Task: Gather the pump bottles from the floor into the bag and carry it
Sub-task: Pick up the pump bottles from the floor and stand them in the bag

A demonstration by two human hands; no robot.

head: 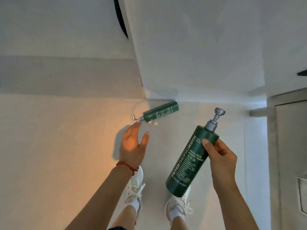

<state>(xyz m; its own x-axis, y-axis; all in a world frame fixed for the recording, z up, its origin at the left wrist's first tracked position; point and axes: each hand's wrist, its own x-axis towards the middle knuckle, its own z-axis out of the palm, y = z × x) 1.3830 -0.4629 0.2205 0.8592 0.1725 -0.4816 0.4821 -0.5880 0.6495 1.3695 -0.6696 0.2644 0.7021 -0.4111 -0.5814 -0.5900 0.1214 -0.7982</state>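
Right hand [219,156] held a big green pump bottle [192,160] off the floor, grip wrapped around the upper body, thumb across the front near the label, fingers behind it. The bottle was tilted, grey pump head pointing toward 1 o'clock, base toward 7 o'clock above the right white sneaker [178,208]. White label text read "PETER THOMAS ROTH MEGA-RICH HAND WASH".

Left hand [132,143] was empty, grip wide: fingers spread and extended, thumb splayed out to the side, palm facing down. Fingertips reached toward 12 o'clock, just beside the silver pump of a second green bottle [160,112]; contact could not be told. Red string bracelet [127,166] sat on the left wrist.

The second bottle lay on its side on the pale floor [58,146], pump end toward 8 o'clock, base toward 2 o'clock, close to the foot of the white wall [207,47]. Warm orange light fell on the floor around the left hand. Left sneaker [136,188] was partly hidden under the left forearm.
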